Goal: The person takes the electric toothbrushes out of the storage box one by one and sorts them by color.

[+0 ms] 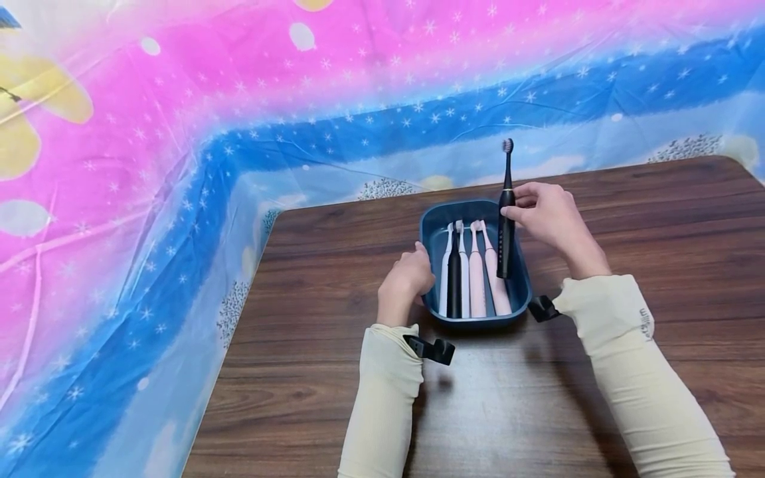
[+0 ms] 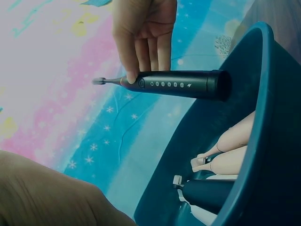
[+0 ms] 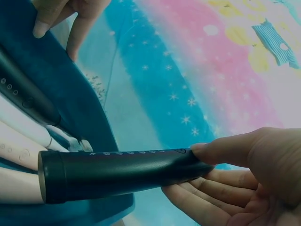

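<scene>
My right hand (image 1: 550,219) pinches a black electric toothbrush (image 1: 505,242) between thumb and fingers, near the top of its handle. It stands upright in the head view, brush head up, over the right side of a dark blue bin (image 1: 478,322). The left hand (image 1: 406,279) grips the bin's left wall; in the right wrist view its fingers straddle the rim (image 3: 87,80). Inside lie two white toothbrushes (image 1: 464,285), another black toothbrush (image 1: 454,282) and two pink toothbrushes (image 1: 477,285), side by side with heads toward the far end.
The bin stands on a dark wood-grain table (image 1: 311,292), near its far edge. A pink and blue patterned cloth (image 1: 335,86) hangs behind and to the left of the table. Black wrist cameras (image 1: 433,349) are strapped over both pale sleeves.
</scene>
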Demonstrator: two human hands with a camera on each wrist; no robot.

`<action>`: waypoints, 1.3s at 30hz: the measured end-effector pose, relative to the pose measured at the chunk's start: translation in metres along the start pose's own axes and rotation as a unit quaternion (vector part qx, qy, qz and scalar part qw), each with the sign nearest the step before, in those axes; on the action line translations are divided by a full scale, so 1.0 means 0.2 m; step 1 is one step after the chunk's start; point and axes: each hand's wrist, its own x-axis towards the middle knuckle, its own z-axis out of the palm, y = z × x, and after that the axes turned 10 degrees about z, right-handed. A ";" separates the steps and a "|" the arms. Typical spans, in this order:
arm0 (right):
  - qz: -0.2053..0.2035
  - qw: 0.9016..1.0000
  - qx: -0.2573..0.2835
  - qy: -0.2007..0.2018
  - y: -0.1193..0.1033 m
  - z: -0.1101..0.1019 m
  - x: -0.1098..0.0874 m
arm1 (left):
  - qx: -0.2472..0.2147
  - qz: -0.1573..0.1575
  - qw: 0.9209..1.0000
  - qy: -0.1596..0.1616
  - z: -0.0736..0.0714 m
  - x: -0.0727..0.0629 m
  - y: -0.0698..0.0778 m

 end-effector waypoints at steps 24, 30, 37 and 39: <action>-0.025 0.995 0.024 0.092 0.03 -0.14 0.03 | 0.004 -0.001 1.000 0.006 0.01 0.00 0.00; -0.020 0.993 0.035 0.114 0.06 -0.17 0.07 | 0.003 0.000 1.000 0.007 0.01 0.00 0.00; -0.011 0.988 0.056 0.144 0.13 -0.17 0.10 | 0.004 0.002 1.000 0.014 0.01 0.00 0.00; -0.013 0.986 0.057 0.155 0.14 -0.17 0.12 | 0.006 0.002 1.000 0.016 0.01 0.00 0.00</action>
